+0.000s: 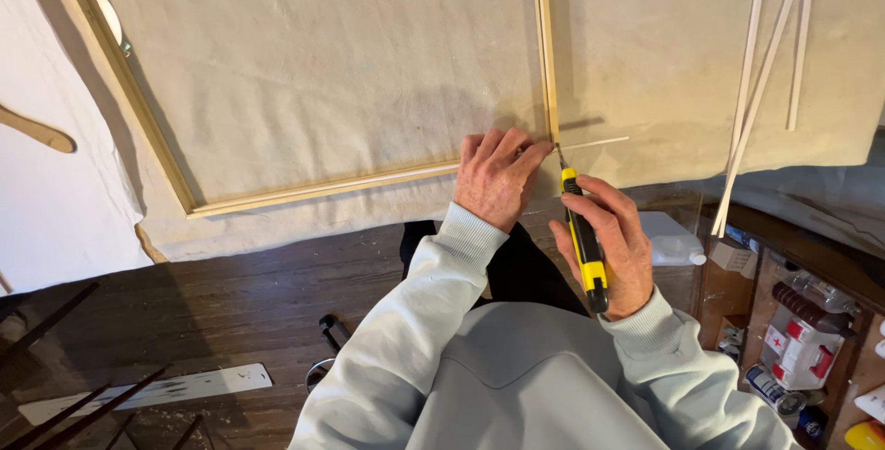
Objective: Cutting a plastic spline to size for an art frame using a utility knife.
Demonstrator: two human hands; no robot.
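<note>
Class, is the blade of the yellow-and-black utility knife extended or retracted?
Extended: a thin blade juts from the yellow-and-black utility knife in the right hand, meeting the wooden frame corner.

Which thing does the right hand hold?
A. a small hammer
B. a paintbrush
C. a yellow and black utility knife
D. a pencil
C: the right hand grips a yellow and black utility knife, blade tip at the corner of the wooden frame.

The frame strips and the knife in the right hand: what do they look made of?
Frame strips: pale, unfinished wood, judging by the matte tan surface and square edges. Knife: yellow and black plastic body, smooth and slightly glossy, with a thin blade that looks metal, held in the right hand. Left hand presses the corner.
</note>
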